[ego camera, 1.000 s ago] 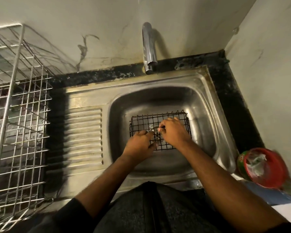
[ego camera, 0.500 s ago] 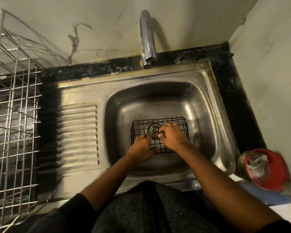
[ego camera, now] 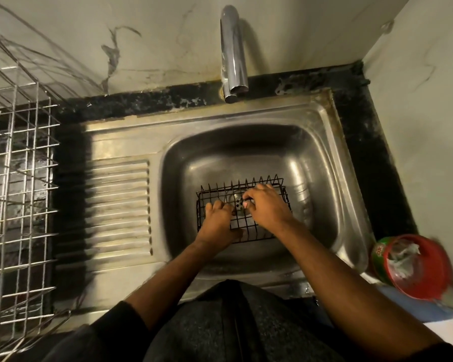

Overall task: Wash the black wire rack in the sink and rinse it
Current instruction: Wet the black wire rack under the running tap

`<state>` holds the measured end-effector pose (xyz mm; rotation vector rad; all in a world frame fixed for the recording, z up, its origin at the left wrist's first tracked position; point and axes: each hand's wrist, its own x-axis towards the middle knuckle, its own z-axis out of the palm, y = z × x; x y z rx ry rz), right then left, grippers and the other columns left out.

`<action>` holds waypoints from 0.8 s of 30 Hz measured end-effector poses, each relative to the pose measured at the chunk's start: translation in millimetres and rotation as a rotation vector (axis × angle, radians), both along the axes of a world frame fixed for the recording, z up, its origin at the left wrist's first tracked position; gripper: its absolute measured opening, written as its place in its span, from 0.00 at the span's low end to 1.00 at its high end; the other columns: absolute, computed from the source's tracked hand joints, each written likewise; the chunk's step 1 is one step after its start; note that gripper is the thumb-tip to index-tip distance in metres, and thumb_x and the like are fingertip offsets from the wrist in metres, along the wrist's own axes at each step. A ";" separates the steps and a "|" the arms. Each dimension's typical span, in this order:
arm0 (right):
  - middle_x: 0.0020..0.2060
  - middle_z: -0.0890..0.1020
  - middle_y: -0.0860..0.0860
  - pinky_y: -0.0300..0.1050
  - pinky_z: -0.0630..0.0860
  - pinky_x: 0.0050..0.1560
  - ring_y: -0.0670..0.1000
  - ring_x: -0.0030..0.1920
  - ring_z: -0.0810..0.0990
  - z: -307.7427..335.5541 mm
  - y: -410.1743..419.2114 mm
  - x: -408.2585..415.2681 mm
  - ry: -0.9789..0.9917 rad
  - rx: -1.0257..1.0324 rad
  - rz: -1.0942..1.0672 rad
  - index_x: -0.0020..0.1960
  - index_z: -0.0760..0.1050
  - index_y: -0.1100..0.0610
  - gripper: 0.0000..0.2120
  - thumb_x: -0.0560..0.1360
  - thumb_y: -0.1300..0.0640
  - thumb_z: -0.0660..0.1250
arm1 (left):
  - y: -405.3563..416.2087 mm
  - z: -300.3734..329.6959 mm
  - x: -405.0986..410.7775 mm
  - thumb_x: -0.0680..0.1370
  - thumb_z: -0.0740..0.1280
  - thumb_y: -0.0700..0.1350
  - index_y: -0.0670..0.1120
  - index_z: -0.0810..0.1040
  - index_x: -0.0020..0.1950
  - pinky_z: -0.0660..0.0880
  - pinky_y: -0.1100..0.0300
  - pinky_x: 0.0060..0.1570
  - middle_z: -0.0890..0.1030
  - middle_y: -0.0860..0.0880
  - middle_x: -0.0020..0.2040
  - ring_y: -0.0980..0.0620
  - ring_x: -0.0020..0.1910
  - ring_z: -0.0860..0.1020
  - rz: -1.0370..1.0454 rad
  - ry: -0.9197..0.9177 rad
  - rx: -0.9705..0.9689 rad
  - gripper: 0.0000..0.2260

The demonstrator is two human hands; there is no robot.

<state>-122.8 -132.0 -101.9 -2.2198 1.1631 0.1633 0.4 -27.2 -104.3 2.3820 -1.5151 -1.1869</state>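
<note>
Pale, streaked walls meet in a corner at upper right. A black stone tabletop, stained and blotchy, runs along them. A silver wire dish rack stands at far left. A chrome tap rises by the back wall. Lighting is dim and warm.
</note>
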 end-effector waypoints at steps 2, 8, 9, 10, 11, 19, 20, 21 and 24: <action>0.56 0.80 0.51 0.42 0.73 0.55 0.50 0.59 0.76 9.9 -4.5 4.8 -0.046 -0.011 -0.006 0.59 0.79 0.55 0.09 0.80 0.56 0.66 | 0.1 2.9 2.8 0.72 0.77 0.56 0.46 0.72 0.68 0.68 0.54 0.66 0.68 0.48 0.63 0.49 0.63 0.63 0.022 -0.005 -0.014 0.30; 0.58 0.81 0.53 0.38 0.76 0.53 0.49 0.55 0.81 56.0 -38.1 36.8 -0.382 -0.126 -0.183 0.66 0.77 0.57 0.14 0.82 0.56 0.64 | -2.7 23.5 19.0 0.72 0.77 0.54 0.45 0.72 0.67 0.67 0.56 0.64 0.68 0.48 0.61 0.51 0.58 0.61 0.052 -0.039 -0.173 0.28; 0.58 0.81 0.54 0.39 0.77 0.55 0.49 0.55 0.80 63.9 -47.3 45.2 -0.454 -0.169 -0.209 0.66 0.77 0.58 0.15 0.81 0.56 0.65 | -3.7 27.0 21.2 0.72 0.78 0.54 0.45 0.72 0.67 0.67 0.55 0.64 0.68 0.48 0.60 0.51 0.58 0.61 0.051 -0.049 -0.200 0.28; 0.59 0.81 0.55 0.40 0.77 0.57 0.48 0.56 0.80 71.3 -57.7 54.3 -0.510 -0.217 -0.235 0.67 0.77 0.59 0.15 0.81 0.57 0.66 | -4.8 29.7 23.1 0.72 0.78 0.54 0.45 0.72 0.67 0.67 0.56 0.64 0.68 0.48 0.60 0.51 0.58 0.61 0.051 -0.055 -0.225 0.28; 0.59 0.81 0.55 0.40 0.77 0.58 0.48 0.56 0.79 77.4 -68.6 63.5 -0.551 -0.253 -0.264 0.68 0.76 0.59 0.16 0.81 0.57 0.66 | -5.7 31.4 24.5 0.71 0.78 0.54 0.45 0.73 0.66 0.66 0.56 0.63 0.68 0.48 0.60 0.51 0.58 0.62 0.051 -0.059 -0.244 0.29; 0.65 0.79 0.56 0.40 0.73 0.62 0.53 0.62 0.79 87.3 -105.5 114.0 -0.546 -0.211 -0.258 0.70 0.75 0.59 0.18 0.81 0.57 0.64 | -4.1 34.4 28.6 0.69 0.79 0.56 0.45 0.74 0.67 0.62 0.63 0.58 0.69 0.50 0.59 0.55 0.55 0.59 0.070 -0.051 -0.311 0.31; 0.66 0.79 0.56 0.36 0.71 0.62 0.53 0.63 0.78 84.3 -104.4 116.9 -0.517 -0.227 -0.209 0.72 0.73 0.58 0.19 0.82 0.58 0.64 | -3.5 34.9 29.1 0.69 0.79 0.56 0.45 0.74 0.67 0.62 0.64 0.57 0.69 0.49 0.60 0.55 0.55 0.60 0.069 -0.053 -0.315 0.31; 0.67 0.78 0.55 0.30 0.67 0.61 0.52 0.64 0.78 81.5 -103.4 118.3 -0.502 -0.245 -0.164 0.73 0.72 0.56 0.20 0.82 0.58 0.63 | -3.3 35.3 29.5 0.70 0.79 0.55 0.45 0.74 0.67 0.62 0.64 0.57 0.69 0.49 0.60 0.55 0.56 0.60 0.068 -0.054 -0.318 0.31; 0.62 0.81 0.55 0.24 0.70 0.57 0.48 0.60 0.79 78.7 -102.2 115.7 -0.579 -0.200 -0.178 0.70 0.75 0.57 0.17 0.82 0.58 0.64 | -3.6 37.3 31.1 0.69 0.79 0.55 0.45 0.74 0.67 0.64 0.63 0.57 0.70 0.49 0.61 0.55 0.56 0.60 0.071 -0.067 -0.333 0.31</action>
